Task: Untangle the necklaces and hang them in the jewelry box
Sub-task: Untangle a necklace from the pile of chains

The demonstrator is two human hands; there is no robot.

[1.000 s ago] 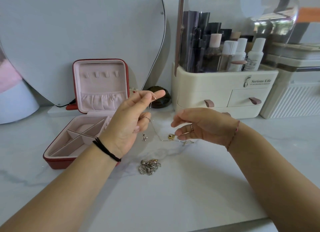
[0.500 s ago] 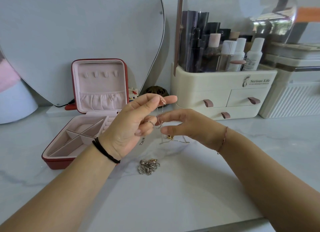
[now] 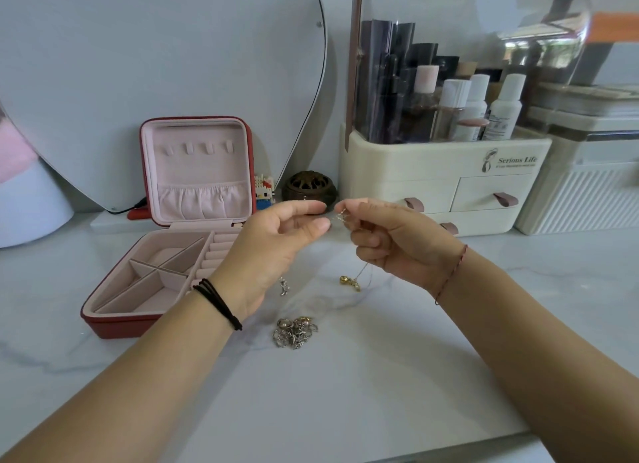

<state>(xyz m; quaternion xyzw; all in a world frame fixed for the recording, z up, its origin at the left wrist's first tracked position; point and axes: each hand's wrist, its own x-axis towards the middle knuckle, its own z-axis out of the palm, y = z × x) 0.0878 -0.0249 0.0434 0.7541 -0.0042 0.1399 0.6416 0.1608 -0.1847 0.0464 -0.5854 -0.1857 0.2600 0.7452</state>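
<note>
A thin necklace [image 3: 340, 217] is held up between both hands above the marble counter. My right hand [image 3: 390, 245] pinches its clasp end, and the chain drops to a gold pendant [image 3: 349, 283]. My left hand [image 3: 269, 251] meets it from the left, its thumb and fingertips on the chain beside the clasp. Below the left hand a small silver pendant [image 3: 283, 286] hangs. A tangled pile of necklaces [image 3: 295, 331] lies on the counter nearer to me. The red jewelry box [image 3: 114, 324] stands open at the left, showing several hooks [image 3: 197, 148] in its pink lid.
A cream cosmetics organiser [image 3: 442, 186] with drawers and bottles stands behind my hands, with a white ribbed box [image 3: 581, 200] to its right. A brown round holder [image 3: 309, 189] and a small block figure [image 3: 264, 193] sit by the heart-shaped mirror [image 3: 155, 65].
My right hand rose and came left to meet my left hand, taking the clasp end of the chain. Both pendants sank a little lower.
</note>
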